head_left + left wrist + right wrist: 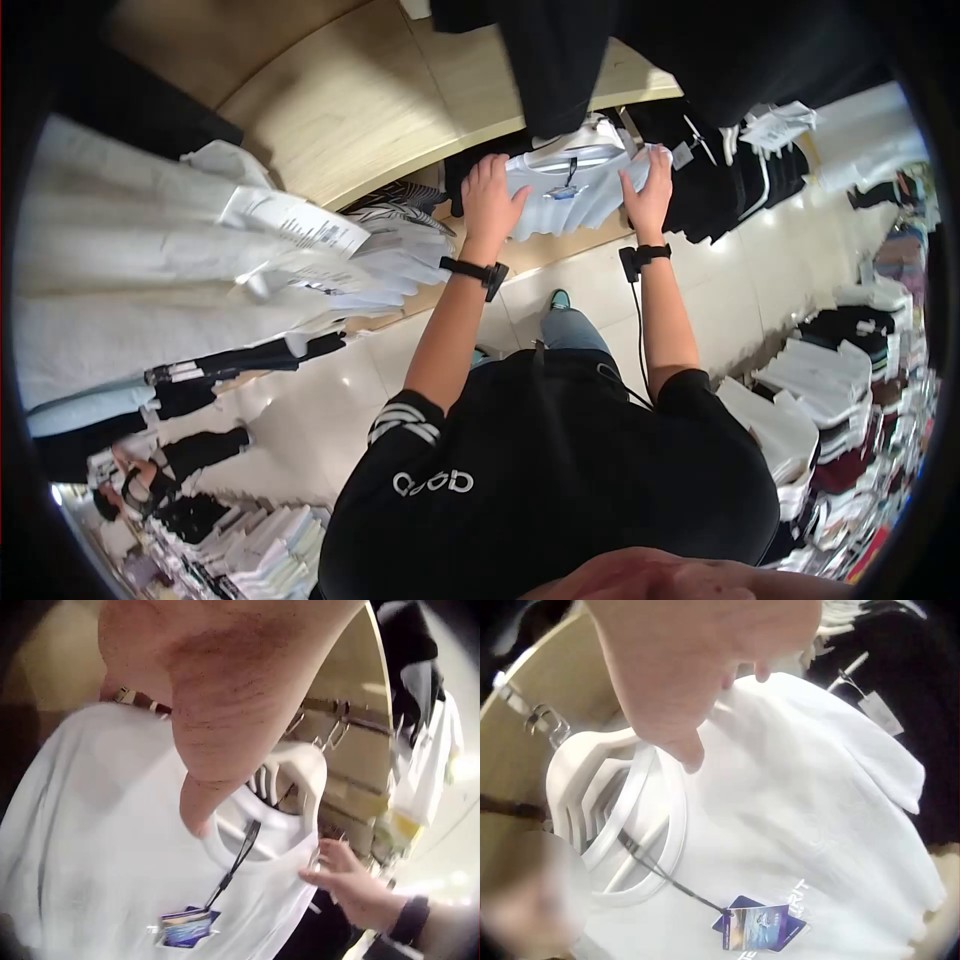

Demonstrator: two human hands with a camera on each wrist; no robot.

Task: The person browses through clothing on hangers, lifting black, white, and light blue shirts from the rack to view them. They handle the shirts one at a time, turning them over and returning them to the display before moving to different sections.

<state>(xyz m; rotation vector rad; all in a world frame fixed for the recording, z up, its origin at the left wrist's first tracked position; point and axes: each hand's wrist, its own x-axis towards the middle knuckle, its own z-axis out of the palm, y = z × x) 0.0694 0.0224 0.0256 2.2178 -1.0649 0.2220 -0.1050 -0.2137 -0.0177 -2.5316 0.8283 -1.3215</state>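
A white T-shirt hangs on a pale hanger in front of me, its round collar facing up. My left hand grips one shoulder of it, thumb on the front and fingers over the top. At the other shoulder my right hand holds the cloth the same way, with its thumb beside the collar. From the neckline a black cord carries a blue and purple tag that lies on the chest, near white lettering. The fingertips behind the cloth are hidden.
A curved wooden shelf runs above the rail. Dark garments with tags hang to the right, and white garments to the left. Behind me on the right are stacks of folded clothes. Another person is at the lower left.
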